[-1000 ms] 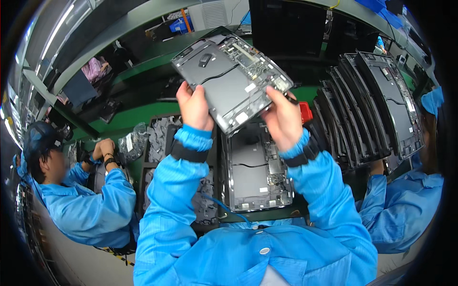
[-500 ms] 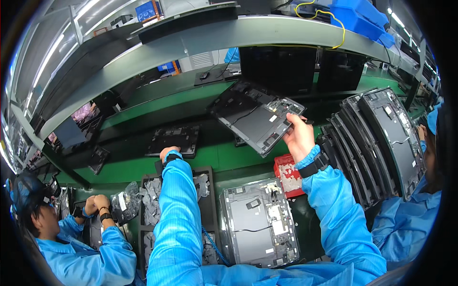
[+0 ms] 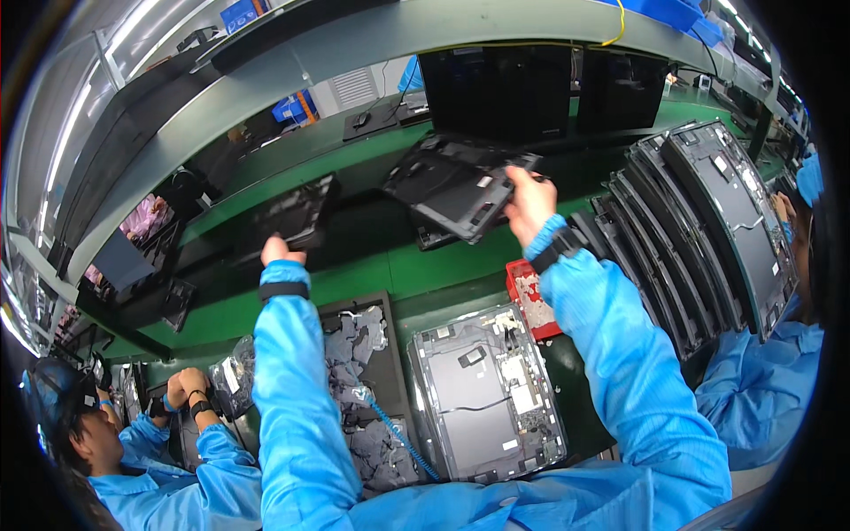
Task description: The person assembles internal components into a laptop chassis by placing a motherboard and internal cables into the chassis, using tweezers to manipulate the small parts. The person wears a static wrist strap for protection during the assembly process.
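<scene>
My right hand [image 3: 531, 202] grips the right edge of a dark laptop base [image 3: 456, 190], tilted over the back of the bench. Part of another dark laptop part [image 3: 431, 234] shows beneath it. My left hand [image 3: 282, 251] is closed at the near edge of a second dark laptop base [image 3: 301, 211], which is smeared by motion. Directly before me lies an opened grey laptop base [image 3: 474, 389], its circuit board and a black cable exposed. Between it and my left arm, a black tray [image 3: 396, 354] carries crumpled grey pieces.
A row of leaning laptop bases [image 3: 722, 221] stands to the right. Beside my right forearm sits a red bin [image 3: 548, 331] of pale scraps. Dark monitors [image 3: 496, 93] stand at the back under a shelf [image 3: 354, 51]. Co-workers sit left [image 3: 133, 442] and right [image 3: 753, 398].
My left hand has shifted left, and the laptop base there is now raised and tilted. The laptop base in my right hand has tipped flatter. The view has also shifted somewhat.
</scene>
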A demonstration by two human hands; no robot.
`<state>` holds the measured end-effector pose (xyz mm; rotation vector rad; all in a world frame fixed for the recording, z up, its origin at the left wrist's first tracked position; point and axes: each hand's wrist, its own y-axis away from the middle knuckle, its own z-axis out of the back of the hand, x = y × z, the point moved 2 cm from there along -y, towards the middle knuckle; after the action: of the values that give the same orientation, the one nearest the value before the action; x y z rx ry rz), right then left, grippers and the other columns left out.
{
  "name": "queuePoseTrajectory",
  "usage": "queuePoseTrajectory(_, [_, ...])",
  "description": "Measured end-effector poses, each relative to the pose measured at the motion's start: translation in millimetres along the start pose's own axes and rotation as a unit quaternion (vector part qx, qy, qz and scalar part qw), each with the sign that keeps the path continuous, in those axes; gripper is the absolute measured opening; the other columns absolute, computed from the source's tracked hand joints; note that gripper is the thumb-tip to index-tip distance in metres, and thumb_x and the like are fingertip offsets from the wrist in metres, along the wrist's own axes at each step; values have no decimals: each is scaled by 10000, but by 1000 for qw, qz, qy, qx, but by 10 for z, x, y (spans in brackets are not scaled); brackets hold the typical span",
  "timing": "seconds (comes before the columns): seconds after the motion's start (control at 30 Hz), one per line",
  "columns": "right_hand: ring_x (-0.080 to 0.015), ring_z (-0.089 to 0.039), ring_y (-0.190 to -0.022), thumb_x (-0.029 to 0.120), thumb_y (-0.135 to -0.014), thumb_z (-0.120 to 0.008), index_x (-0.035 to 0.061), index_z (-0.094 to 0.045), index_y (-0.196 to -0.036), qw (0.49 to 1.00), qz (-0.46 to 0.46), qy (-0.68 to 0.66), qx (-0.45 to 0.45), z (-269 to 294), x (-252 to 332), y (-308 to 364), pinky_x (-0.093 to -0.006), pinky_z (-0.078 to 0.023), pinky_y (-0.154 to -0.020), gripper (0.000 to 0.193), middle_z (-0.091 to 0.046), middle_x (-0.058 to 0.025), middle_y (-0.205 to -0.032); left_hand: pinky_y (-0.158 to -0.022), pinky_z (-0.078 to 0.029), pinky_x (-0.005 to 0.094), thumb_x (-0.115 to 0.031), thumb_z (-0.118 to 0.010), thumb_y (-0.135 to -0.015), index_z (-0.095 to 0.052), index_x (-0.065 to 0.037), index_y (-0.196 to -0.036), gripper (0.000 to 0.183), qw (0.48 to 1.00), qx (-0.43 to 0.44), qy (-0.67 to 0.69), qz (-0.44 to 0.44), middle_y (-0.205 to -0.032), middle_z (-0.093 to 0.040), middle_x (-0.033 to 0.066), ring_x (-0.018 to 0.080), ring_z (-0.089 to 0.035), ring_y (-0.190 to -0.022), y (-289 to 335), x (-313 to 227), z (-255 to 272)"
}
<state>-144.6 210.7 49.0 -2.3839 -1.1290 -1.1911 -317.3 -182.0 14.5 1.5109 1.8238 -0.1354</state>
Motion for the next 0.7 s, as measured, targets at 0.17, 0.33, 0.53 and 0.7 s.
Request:
queuePoseTrajectory(0.17, [-244,-589,-686,58,-758,-588,-7,-555,-904,985,-117,66,107,-519,-953,-207,-395,-489,-588,163,-593,-114,-799,-988,-377,457,-166,-461,-921,-481,12,-1154,294,978,189,-89,25,-1195,-535,152,312,-513,-1095,1273,-614,250])
queuePoseTrajectory(0.33, [-268,-611,-818,52,-860,-493,8,-541,-1055,960,-223,-17,171,-1167,-2402,-408,-421,-520,-711,206,-608,-114,-887,-951,-418,428,-126,-518,-886,-454,23,-1198,351,968,201,-149,-12,-1190,-524,152,296,-523,-1074,2190,-569,714])
queuePoseTrajectory(0.53, [-393,-514,-1038,345,-859,-441,-40,-526,-1056,756,81,555,338,-1330,-1986,-331,-425,-433,-873,441,-533,-239,-1100,-933,-416,386,-143,-496,-897,-450,51,-1187,352,962,181,-192,-72,-1168,-528,150,270,-535,-1049,2551,-419,1100])
queuePoseTrajectory(0.7, [-365,-593,-851,249,-752,-524,37,-644,-800,614,408,671,81,-577,-1038,-1358,-446,-467,-741,248,-612,-230,-867,-918,-424,380,-145,-502,-894,-460,53,-1161,334,967,186,-174,-26,-1143,-539,146,261,-541,-1032,2563,-233,1103])
